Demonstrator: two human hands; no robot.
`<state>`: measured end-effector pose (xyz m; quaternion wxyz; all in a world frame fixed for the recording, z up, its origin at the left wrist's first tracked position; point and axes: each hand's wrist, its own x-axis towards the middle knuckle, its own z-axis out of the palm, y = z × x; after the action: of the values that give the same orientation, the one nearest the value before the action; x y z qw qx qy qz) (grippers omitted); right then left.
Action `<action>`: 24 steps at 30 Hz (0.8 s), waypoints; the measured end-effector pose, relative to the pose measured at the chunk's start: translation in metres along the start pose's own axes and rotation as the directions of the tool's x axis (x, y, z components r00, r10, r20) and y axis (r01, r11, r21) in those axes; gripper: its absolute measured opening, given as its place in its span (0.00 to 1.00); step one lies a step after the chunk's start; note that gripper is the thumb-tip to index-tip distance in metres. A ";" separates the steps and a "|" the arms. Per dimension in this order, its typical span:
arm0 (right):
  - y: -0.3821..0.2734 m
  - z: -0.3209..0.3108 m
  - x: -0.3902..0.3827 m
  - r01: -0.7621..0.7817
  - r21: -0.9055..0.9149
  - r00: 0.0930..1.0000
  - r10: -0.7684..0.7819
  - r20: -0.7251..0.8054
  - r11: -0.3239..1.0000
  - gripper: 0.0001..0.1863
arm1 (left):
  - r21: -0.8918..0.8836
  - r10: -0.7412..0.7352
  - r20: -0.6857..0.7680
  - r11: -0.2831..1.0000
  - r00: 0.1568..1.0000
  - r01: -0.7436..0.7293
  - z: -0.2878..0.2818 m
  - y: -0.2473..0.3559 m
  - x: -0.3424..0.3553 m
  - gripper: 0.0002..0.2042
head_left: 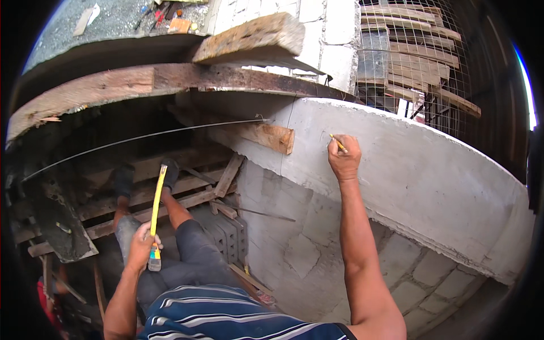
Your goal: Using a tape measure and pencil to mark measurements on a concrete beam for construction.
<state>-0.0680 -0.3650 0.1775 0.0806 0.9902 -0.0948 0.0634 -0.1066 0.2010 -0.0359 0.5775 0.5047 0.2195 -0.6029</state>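
Marking step: the right hand [344,157], fingers closed on a yellow pencil [338,143], sets its tip on the concrete beam [408,170], while the left hand [143,245], below the beam, grips a level [157,211]; the mark seemingly needs steady pressure.

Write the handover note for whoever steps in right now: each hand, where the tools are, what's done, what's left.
Left hand: closed around a yellow folding rule with a coloured end, held down at the side, clear of the wall.
Right hand: raised, gripping a short yellow pencil with its tip on the face of the grey concrete beam, just right of a short wooden board fixed to it.
Done: I cannot make out any finished mark on the concrete.
Left: the marking at the pencil tip looks under way; the rule is not against the beam.
Footing: both feet on rough timber planks below.
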 end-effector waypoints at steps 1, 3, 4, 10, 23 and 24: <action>-0.003 -0.006 -0.001 -0.051 0.082 0.998 0.053 -0.021 0.995 0.03 | -0.027 0.005 0.004 1.000 1.000 -0.005 -0.005 0.002 -0.012 0.18; -0.017 -0.024 -0.006 -0.132 0.275 0.987 0.152 -0.052 0.952 0.03 | -0.024 -0.047 -0.021 0.999 0.999 0.046 -0.013 0.011 -0.037 0.16; -0.031 -0.031 -0.011 -0.154 0.383 0.979 0.193 -0.065 0.911 0.04 | -0.078 -0.078 -0.003 0.994 0.997 0.078 -0.010 0.017 -0.045 0.15; -0.189 -0.093 -0.060 -0.472 0.757 0.881 0.266 0.390 0.452 0.10 | 0.023 -0.104 0.283 0.995 0.953 0.101 0.044 0.059 -0.045 0.14; -0.437 -0.275 0.049 -0.074 0.874 0.578 -0.735 -0.356 -0.481 0.32 | 0.156 -0.280 0.915 -0.420 0.291 -0.894 0.270 0.076 0.093 0.11; -0.428 -0.281 0.047 -0.130 0.866 0.546 -0.764 -0.345 -0.483 0.31 | 0.146 -0.294 0.918 -0.375 0.267 -0.915 0.268 0.070 0.094 0.15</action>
<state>0.0316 0.0899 0.3965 -0.7355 0.5305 0.3615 -0.2169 -0.1206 -0.0880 0.0109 0.2037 0.4293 -0.8113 -0.3407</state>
